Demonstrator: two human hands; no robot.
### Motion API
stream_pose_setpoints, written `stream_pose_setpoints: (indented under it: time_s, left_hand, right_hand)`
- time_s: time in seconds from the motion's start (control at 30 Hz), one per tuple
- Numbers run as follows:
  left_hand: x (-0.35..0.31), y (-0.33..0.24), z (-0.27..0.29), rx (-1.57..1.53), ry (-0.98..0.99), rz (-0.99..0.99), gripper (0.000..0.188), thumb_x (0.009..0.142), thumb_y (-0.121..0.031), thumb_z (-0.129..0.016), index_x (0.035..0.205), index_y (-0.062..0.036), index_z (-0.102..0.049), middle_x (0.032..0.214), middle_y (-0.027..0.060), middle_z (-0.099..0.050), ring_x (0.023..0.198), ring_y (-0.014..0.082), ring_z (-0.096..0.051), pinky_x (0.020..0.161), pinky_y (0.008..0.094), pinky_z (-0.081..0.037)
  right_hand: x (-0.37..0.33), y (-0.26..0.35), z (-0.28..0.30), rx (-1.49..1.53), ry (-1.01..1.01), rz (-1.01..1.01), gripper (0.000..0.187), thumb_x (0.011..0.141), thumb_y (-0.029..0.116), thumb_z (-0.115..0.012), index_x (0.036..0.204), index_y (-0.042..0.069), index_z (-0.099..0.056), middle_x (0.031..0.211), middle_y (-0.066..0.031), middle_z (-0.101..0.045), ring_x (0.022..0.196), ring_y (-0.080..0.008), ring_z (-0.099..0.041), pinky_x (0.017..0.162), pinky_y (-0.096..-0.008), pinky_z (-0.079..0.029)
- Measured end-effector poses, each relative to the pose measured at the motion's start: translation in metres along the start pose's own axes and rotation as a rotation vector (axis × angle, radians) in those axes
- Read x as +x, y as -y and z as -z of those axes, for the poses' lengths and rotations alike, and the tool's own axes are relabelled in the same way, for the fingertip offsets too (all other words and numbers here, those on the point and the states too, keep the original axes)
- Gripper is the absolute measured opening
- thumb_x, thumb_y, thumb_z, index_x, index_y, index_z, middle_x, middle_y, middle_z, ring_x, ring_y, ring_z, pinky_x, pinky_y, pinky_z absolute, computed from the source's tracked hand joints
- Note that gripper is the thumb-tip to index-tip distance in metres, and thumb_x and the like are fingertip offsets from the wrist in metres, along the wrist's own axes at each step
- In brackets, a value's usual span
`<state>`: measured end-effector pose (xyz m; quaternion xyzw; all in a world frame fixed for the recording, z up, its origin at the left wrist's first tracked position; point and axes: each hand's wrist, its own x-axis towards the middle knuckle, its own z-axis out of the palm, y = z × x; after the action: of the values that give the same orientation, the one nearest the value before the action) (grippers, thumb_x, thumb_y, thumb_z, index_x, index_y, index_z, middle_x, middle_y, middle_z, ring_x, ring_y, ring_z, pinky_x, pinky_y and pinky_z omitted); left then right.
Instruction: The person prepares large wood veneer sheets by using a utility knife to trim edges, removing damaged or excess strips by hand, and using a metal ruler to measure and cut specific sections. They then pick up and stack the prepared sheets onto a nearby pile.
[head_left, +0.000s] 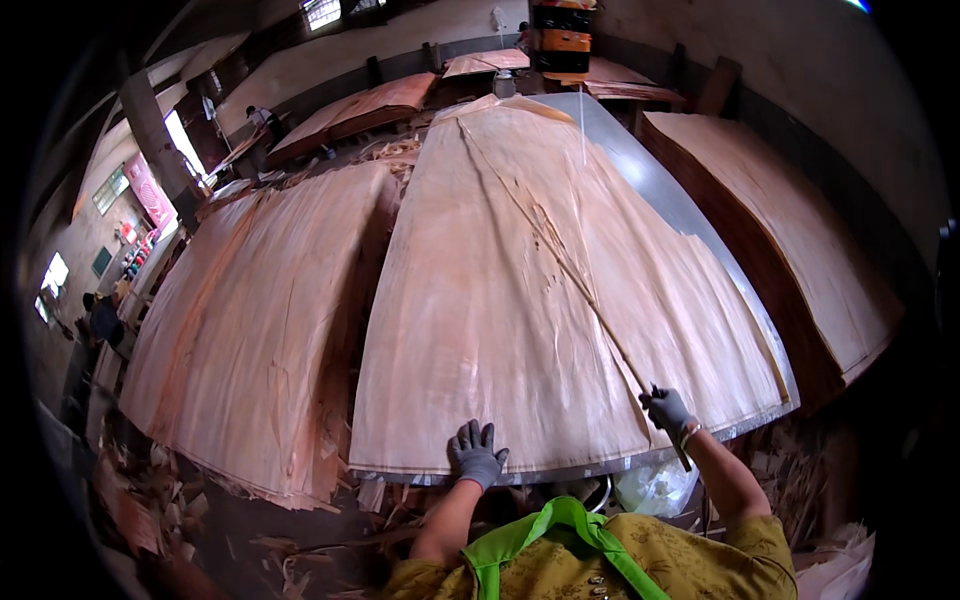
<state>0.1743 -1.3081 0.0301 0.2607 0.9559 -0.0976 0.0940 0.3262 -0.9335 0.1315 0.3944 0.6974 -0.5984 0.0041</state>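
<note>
A broad pale wood veneer sheet [480, 300] covers a metal-topped table [640, 160] in front of me. My left hand [477, 455], in a grey glove, lies flat on its near edge with the fingers spread. At the near right my right hand [668, 410], also gloved, is closed around a long thin stick [590, 295]. The stick runs diagonally over the veneer toward the far left, and its near end pokes out below my fist. A small dark tip shows by my right thumb; its kind cannot be made out. Small holes and splits mark the sheet beside the stick.
A tall veneer stack [250, 320] stands close on the left, another stack [780, 220] on the right. More stacks [370, 105] lie farther back. Veneer scraps [170, 500] litter the floor. A clear plastic bag [655, 488] hangs under the near edge. Other people [105, 318] are in the background.
</note>
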Motion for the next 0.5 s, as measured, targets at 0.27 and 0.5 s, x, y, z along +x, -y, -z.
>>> stream_pose_setpoints:
  time_s: [0.27, 0.5]
  left_hand:
    - [-0.001, 0.000, 0.004, -0.073, -0.072, -0.021, 0.070, 0.089, -0.059, -0.034, 0.147, -0.0221, -0.022, 0.154, 0.0158, -0.011, 0.141, 0.0355, -0.008, 0.108, 0.0586, -0.004]
    - [0.002, -0.004, 0.004, -0.056, -0.095, -0.039, 0.069, 0.089, -0.057, -0.034, 0.147, -0.0199, -0.023, 0.153, 0.0171, -0.013, 0.140, 0.0364, -0.010, 0.108, 0.0584, -0.006]
  right_hand:
    - [0.084, 0.063, -0.048, -0.161, -0.074, 0.118, 0.028, 0.081, 0.030, -0.069, 0.070, 0.005, -0.061, 0.054, -0.0021, -0.052, 0.041, -0.0124, -0.047, 0.038, -0.0292, -0.037]
    - [0.136, 0.071, -0.094, -0.205, -0.165, 0.165, 0.027, 0.079, 0.028, -0.070, 0.069, 0.004, -0.062, 0.055, -0.0045, -0.056, 0.043, -0.0143, -0.050, 0.043, -0.0329, -0.039]
